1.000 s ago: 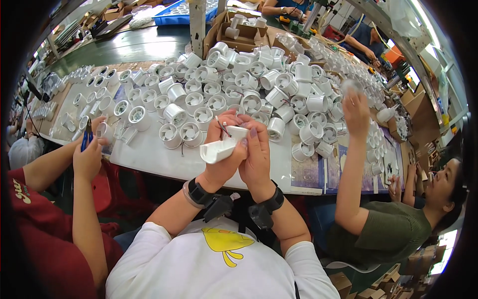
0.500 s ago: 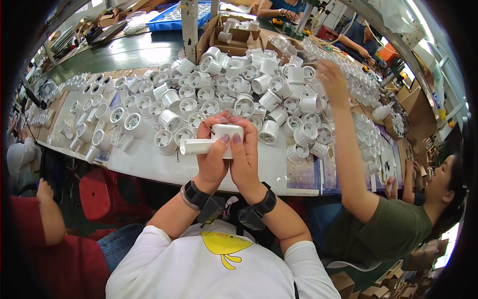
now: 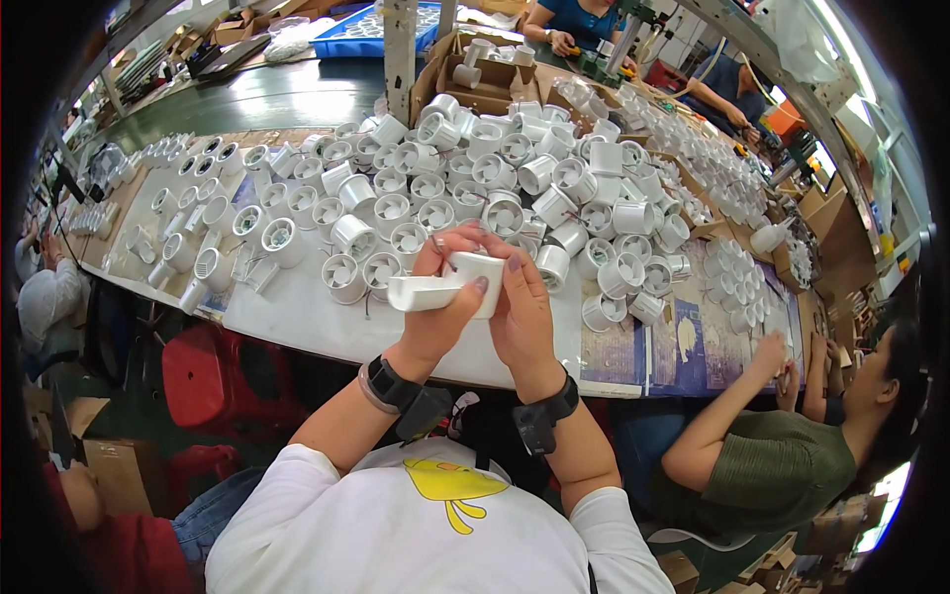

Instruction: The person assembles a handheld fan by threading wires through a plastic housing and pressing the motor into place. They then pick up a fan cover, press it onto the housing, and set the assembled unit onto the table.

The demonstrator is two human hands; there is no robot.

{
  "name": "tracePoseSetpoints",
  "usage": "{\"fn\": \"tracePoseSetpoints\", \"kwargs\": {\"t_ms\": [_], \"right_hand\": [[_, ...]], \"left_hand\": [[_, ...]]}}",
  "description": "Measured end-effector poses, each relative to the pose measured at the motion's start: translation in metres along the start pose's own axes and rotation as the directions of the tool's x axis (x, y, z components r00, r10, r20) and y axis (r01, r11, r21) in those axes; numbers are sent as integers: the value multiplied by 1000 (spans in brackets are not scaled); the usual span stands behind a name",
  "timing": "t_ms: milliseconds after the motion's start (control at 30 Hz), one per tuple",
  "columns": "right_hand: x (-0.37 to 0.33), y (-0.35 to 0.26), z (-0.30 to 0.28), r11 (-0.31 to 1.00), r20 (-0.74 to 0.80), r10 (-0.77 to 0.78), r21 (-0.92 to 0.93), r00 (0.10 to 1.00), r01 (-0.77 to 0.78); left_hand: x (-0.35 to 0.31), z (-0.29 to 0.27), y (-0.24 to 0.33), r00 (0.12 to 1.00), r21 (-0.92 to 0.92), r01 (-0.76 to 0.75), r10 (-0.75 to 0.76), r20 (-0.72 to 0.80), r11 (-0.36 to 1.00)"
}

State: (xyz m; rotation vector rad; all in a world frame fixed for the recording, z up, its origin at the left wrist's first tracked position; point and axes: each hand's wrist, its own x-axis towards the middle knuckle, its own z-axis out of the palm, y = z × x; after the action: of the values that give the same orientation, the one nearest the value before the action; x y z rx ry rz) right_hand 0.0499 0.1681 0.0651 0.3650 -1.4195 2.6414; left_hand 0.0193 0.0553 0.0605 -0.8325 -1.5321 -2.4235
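Note:
Close above the near edge of the table, I hold a white plastic fan housing (image 3: 479, 269) with a trough-shaped handle part (image 3: 420, 293) pointing left. My left hand (image 3: 435, 319) is wrapped round it, the thumb pressed where handle and round body meet. Around the body's right side curls my right hand (image 3: 522, 315), its thumb near the top edge. What the fingertips touch behind the housing is hidden. Just beyond my hands lies a big heap of white fan housings (image 3: 503, 216), many with fan blades inside and some with thin wires.
At left, housings with handles (image 3: 208, 272) lie in rows. Smaller white cups (image 3: 734, 282) stand at right, beside a co-worker in a green shirt (image 3: 777, 455). Behind the heap are a cardboard box (image 3: 433, 84), a metal post (image 3: 400, 64) and a blue tray (image 3: 341, 45). A red stool (image 3: 213, 381) stands below left.
The housing has turned slightly in my hands, and my right thumb has moved up and off its middle. The co-worker's arm has drawn back from the heap to the table edge at right.

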Motion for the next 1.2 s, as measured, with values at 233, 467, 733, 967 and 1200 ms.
{"fn": "tracePoseSetpoints", "kwargs": {"t_ms": [233,467,733,967,1200], "right_hand": [[4,0,2,986,-90,71,160,993,-56],[5,2,2,990,-16,-98,100,995,99],[6,5,0,914,15,-337,-235,941,331],[1,4,3,949,-5,-290,-133,957,287],[6,8,5,975,-193,-151,130,970,178]], "left_hand": [[6,1,3,957,353,-264,197,214,898],[-1,16,10,962,-593,251,-263,68,765],[-14,12,2,984,-472,176,-146,101,864],[-15,11,-2,992,-509,126,-106,70,851],[-12,20,-7,997,-263,74,-81,-18,962]]}}
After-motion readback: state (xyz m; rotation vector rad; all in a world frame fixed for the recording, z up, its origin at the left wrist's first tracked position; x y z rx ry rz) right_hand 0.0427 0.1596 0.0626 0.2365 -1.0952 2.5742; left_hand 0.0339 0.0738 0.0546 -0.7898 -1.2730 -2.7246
